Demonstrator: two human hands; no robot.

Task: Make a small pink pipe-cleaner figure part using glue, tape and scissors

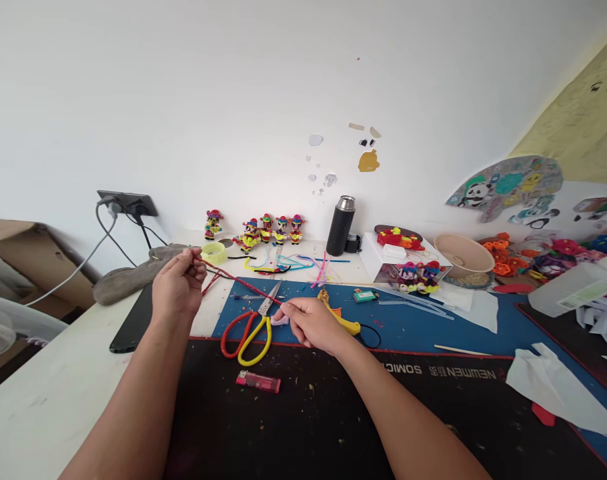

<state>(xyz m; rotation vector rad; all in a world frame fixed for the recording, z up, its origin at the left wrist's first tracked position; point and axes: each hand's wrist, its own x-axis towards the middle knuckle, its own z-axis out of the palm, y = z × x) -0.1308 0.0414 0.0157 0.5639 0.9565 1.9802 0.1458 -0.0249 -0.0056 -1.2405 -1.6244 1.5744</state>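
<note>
A thin, dark red cord (241, 283) runs at a slant between my hands, above the table. My left hand (179, 283) is raised, pinching its far-left end between thumb and fingers, and another length of the cord hangs below that hand. Lower and to the right, my right hand (308, 321) closes on the other end. Under the cord lie open-bladed scissors (253, 333) with one red and one yellow handle. A pink lighter (258, 381) rests on the black mat nearer to me. Just beyond my right hand is a yellow glue gun (346, 322), partly hidden.
Several small colourful dolls (281, 230) stand along the wall beside a black thermos (341, 227). A yellow-green tape roll (214, 252) sits near my left hand. At the right are a white box (376, 263), a beige bowl (466, 253) and a translucent bottle (573, 287).
</note>
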